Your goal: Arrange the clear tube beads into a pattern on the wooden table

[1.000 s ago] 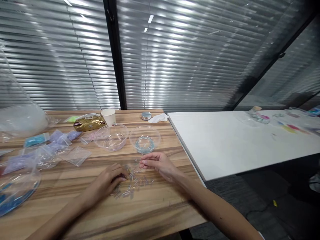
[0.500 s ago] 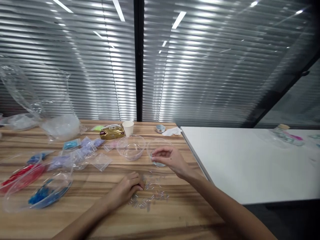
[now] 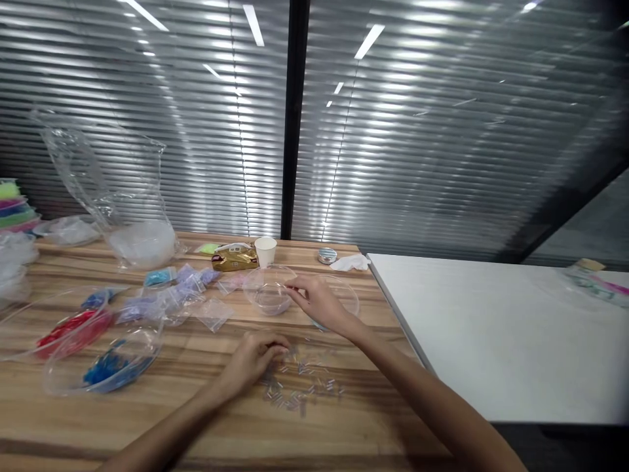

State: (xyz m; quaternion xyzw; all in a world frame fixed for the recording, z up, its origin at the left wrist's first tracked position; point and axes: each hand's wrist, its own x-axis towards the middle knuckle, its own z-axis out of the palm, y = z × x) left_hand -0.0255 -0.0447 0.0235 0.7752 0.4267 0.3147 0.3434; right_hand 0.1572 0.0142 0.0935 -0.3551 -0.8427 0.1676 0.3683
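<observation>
Right hand point(image 3: 314, 300) at clear bowl point(image 3: 268, 301) | left hand point(image 3: 256, 354) by loose tubes point(image 3: 292, 398) | both grips unclear | blue-filled bowl point(image 3: 139, 372): blue pieces point(image 3: 102, 371)

A wood-grain table point(image 3: 73, 429) bears bowls point(image 3: 268, 307), bags point(image 3: 215, 314) and small pieces point(image 3: 293, 398).

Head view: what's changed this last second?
The right hand moved forward from the tubular pieces, then left to the left clear bowl; any grasp or release is unclear. The left hand stayed by the pieces; that bowl and the right clear bowl stayed put.
</observation>
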